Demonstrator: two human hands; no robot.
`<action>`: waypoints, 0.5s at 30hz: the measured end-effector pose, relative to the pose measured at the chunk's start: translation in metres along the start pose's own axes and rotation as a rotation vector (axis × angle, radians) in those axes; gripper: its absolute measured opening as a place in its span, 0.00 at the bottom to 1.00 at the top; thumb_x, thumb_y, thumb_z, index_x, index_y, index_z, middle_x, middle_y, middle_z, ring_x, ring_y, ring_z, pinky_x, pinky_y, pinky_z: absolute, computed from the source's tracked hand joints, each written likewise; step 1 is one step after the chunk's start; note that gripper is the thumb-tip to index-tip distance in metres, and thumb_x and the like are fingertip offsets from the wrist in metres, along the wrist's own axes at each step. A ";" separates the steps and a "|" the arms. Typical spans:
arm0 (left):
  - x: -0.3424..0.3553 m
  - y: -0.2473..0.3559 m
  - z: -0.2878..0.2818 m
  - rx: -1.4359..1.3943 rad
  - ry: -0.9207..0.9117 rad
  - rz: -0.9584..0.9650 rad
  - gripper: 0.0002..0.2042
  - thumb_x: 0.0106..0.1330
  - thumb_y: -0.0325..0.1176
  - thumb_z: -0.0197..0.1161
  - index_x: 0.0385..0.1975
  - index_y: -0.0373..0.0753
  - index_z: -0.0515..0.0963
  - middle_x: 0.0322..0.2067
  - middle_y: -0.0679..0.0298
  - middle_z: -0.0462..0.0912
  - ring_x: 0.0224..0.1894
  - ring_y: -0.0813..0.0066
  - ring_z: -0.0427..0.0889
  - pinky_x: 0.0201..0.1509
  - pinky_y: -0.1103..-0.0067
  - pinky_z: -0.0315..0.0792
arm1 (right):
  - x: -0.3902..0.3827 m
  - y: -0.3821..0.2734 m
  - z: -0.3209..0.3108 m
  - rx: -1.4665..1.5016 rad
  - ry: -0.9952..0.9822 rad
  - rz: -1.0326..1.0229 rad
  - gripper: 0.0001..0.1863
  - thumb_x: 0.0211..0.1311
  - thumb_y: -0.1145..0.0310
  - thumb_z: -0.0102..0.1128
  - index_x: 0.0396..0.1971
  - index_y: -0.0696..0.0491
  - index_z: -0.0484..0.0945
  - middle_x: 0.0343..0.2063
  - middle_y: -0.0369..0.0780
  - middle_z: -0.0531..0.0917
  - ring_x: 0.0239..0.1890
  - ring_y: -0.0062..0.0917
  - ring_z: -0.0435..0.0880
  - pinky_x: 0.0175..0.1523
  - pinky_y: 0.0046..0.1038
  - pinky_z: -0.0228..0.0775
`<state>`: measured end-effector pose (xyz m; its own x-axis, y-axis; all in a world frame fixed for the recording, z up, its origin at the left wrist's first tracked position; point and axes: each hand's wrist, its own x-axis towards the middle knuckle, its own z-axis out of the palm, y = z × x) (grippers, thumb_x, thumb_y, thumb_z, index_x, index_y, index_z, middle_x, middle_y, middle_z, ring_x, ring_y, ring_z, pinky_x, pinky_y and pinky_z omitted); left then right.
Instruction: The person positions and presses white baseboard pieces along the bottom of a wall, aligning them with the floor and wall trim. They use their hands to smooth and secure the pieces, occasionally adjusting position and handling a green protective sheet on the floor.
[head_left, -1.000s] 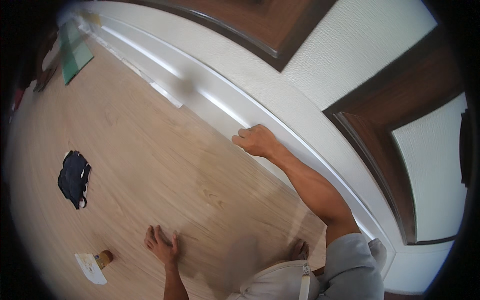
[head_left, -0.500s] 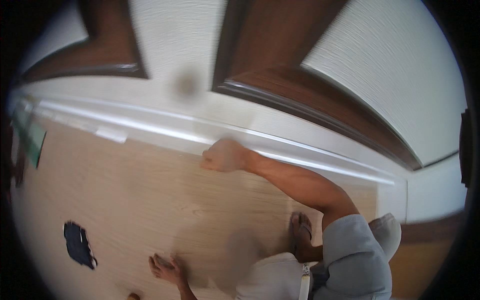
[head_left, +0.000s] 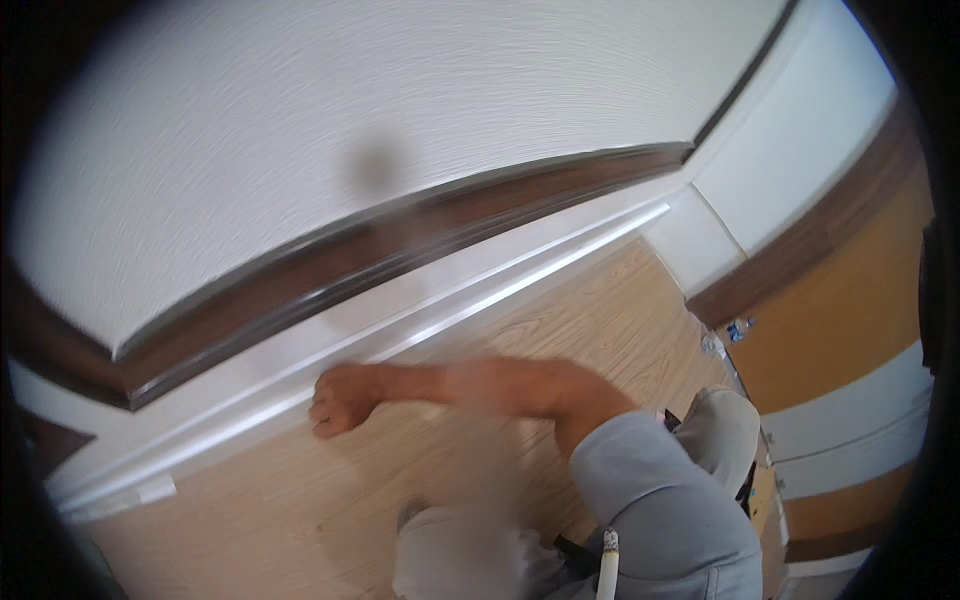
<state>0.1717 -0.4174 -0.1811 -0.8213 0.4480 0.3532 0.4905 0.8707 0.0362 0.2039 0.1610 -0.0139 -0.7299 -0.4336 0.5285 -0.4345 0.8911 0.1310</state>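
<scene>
1. Your right hand (head_left: 340, 398) is clenched into a fist and pressed against the white skirting (head_left: 420, 325) where it meets the wood floor (head_left: 560, 320). The picture is blurred, so you cannot tell whether a cloth or tool sits inside the fist.
2. Your left hand is out of view, so its grip cannot be told.
3. Keep the fist low, right in the corner between skirting and floor, and work along the moulding in one line.
4. Press evenly; the ledge on top of the skirting probably needs its own pass.
5. Your arm reaches far across your body. Shift your knees closer so that your weight does not rest on that wrist.
</scene>
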 end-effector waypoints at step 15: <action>0.245 0.494 -0.103 -0.570 -0.213 1.642 0.32 0.65 0.39 0.67 0.69 0.36 0.67 0.72 0.48 0.67 0.75 0.46 0.64 0.80 0.54 0.55 | -0.339 -0.043 -0.212 -0.409 2.058 1.569 0.33 0.82 0.52 0.44 0.73 0.62 0.59 0.73 0.54 0.63 0.77 0.43 0.61 0.79 0.41 0.52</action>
<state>0.2427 0.1018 0.0194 0.5899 0.7708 0.2408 0.7724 -0.6255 0.1103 0.5820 0.2984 -0.0204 0.8679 0.4942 0.0501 -0.1611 0.3755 -0.9127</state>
